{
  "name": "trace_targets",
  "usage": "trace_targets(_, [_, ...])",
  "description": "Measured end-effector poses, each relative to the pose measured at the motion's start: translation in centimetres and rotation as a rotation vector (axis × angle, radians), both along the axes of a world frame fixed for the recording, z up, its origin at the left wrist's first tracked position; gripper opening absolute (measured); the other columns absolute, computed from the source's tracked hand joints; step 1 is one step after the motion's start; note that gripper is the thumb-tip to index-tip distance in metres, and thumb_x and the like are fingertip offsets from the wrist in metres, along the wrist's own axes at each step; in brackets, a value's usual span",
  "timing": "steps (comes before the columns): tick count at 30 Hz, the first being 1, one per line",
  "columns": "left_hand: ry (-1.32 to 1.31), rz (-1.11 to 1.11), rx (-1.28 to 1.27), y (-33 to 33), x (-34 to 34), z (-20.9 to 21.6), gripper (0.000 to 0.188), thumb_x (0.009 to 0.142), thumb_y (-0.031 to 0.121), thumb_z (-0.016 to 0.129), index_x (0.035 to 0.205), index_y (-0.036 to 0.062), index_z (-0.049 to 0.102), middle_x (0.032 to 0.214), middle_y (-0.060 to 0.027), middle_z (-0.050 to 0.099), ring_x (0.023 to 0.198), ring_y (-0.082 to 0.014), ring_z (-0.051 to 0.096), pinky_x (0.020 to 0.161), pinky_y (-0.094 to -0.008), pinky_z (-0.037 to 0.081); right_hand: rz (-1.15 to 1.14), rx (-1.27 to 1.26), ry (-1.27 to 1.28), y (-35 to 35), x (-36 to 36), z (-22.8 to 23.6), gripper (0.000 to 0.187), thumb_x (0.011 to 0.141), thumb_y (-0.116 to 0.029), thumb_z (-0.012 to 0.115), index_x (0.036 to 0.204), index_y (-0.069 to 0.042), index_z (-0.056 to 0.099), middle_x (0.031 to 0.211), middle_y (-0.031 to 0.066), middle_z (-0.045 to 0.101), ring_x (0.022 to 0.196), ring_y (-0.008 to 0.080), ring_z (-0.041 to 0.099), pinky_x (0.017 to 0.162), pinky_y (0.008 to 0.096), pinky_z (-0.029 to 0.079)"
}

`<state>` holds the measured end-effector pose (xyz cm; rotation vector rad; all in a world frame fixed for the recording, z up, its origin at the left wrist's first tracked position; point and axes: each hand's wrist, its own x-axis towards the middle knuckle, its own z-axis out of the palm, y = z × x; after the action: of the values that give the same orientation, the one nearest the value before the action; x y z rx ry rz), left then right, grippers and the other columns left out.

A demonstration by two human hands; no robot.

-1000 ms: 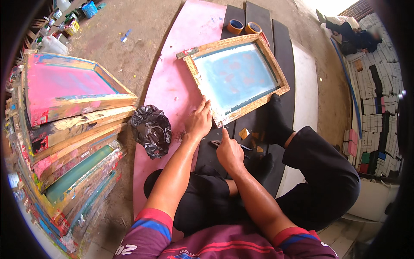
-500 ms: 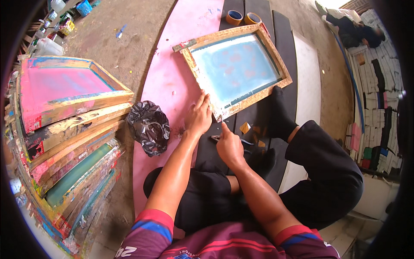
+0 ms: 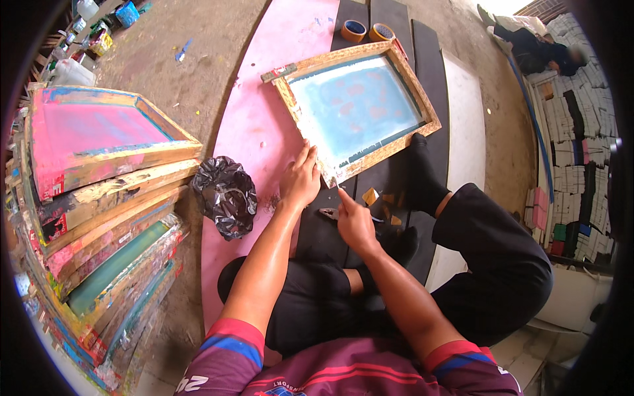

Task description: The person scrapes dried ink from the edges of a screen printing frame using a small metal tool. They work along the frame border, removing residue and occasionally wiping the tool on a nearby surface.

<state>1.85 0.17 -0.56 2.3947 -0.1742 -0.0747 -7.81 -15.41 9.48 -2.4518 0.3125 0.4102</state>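
Nearest, the right hand is closed around a slim tool, index finger laid toward its tip, which meets the frame's near corner. Tool and fingertips blur together there, so its exact kind is unclear. The left hand lies along the frame's left side, just up from that corner, fingers over the edge; whether it grips or only steadies, I cannot tell.

Beside the right hand, on the dark boards, sit what look like pliers and, farther right, wood bits.

The frame extends beyond both hands, its left corner over the pink board's right edge, the rest above the dark boards, its right corner by a sock-covered foot. Its blue mesh spans the opening — that much is in place. Work looks under way at the near corner only; how much is left there does not show.

Two tape rolls stand past the frame's far side — near the dark boards' far end, apart from either hand.
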Motion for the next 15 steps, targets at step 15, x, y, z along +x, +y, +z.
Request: trace_targets(15, [-0.043,-0.020,-0.034,0.0,0.0,0.0,0.055,0.104,0.022,0.058,0.158,0.0088,0.055,0.173,-0.0084,0.041,0.125,-0.0414,0.067,0.109,-0.0469,0.053,-0.329,0.723,0.124,-3.5,-0.9,-5.1,0.048,0.106,-0.011,0.065,0.154,-0.008,0.060,0.104,0.0129,0.079,0.080,0.0250,0.073,0.077,0.0398,0.057])
